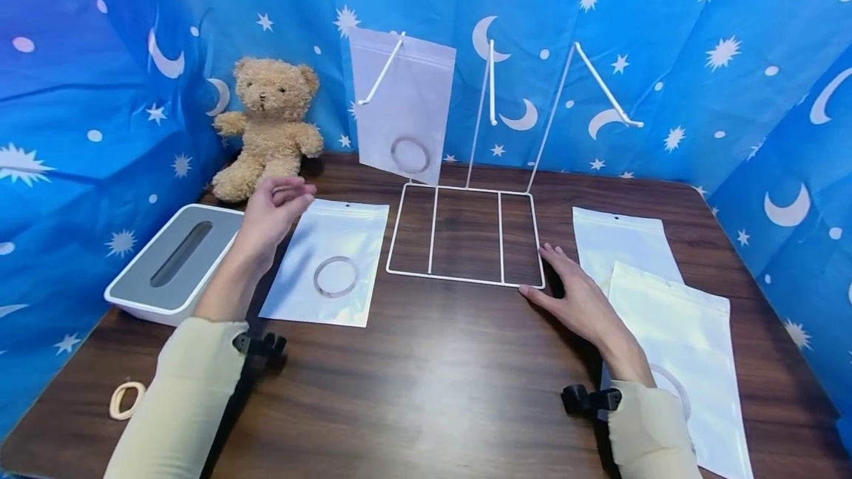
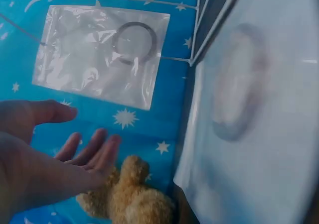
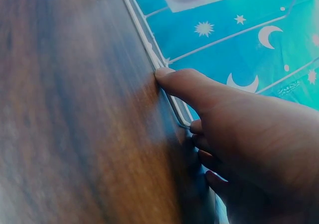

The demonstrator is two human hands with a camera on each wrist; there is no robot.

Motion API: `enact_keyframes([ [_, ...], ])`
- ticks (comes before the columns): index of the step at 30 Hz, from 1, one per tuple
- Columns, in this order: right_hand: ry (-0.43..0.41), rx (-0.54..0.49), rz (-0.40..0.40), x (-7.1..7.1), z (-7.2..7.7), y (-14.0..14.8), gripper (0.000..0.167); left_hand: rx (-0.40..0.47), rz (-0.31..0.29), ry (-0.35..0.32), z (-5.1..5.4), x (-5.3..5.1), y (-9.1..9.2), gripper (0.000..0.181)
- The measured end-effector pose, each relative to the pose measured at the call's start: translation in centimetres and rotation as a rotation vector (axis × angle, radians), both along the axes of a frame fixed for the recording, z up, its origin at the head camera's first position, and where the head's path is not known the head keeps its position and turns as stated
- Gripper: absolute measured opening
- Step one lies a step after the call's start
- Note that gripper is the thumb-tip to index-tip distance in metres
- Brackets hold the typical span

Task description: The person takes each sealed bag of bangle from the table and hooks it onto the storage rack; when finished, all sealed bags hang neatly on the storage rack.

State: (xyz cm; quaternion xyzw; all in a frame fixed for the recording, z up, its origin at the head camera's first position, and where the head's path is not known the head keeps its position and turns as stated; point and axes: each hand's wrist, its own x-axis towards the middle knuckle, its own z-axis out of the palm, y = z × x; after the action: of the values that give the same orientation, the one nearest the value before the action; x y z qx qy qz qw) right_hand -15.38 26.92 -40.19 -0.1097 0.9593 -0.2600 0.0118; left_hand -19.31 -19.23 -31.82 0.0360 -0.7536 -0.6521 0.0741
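A white wire rack (image 1: 466,280) with several angled arms stands at the back of the table. From its left arm hangs a zip bag (image 1: 399,120) with a ring-shaped item near its bottom. My left hand (image 1: 266,216) hovers to the left of the rack, fingers loosely extended and holding nothing, above the top left of another zip bag (image 1: 293,294) that lies flat with a ring-shaped item. At the rack's front right corner rests my right hand (image 1: 586,305). Its thumb (image 3: 174,77) touches the front wire, and the fingers lie along the right side.
Right of the right hand lie two overlapping white zip bags, one farther back (image 1: 619,235) and one nearer (image 1: 699,361). A teddy bear (image 1: 269,120) sits at the back left. Before it stands a grey-topped tissue box (image 1: 143,294). A beige loop (image 1: 126,400) lies at the front left.
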Motion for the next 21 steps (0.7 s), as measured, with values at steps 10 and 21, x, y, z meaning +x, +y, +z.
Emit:
enact_keyframes([
  [10,0.006,0.004,0.002,-0.1,0.0,-0.2,0.096,-0.391,0.068,-0.132,-3.1,4.3,-2.0,0.045],
  [21,-0.001,0.006,0.005,-0.1,0.2,-0.2,0.095,-0.765,0.017,-0.307,-3.8,3.5,-1.5,0.061],
])
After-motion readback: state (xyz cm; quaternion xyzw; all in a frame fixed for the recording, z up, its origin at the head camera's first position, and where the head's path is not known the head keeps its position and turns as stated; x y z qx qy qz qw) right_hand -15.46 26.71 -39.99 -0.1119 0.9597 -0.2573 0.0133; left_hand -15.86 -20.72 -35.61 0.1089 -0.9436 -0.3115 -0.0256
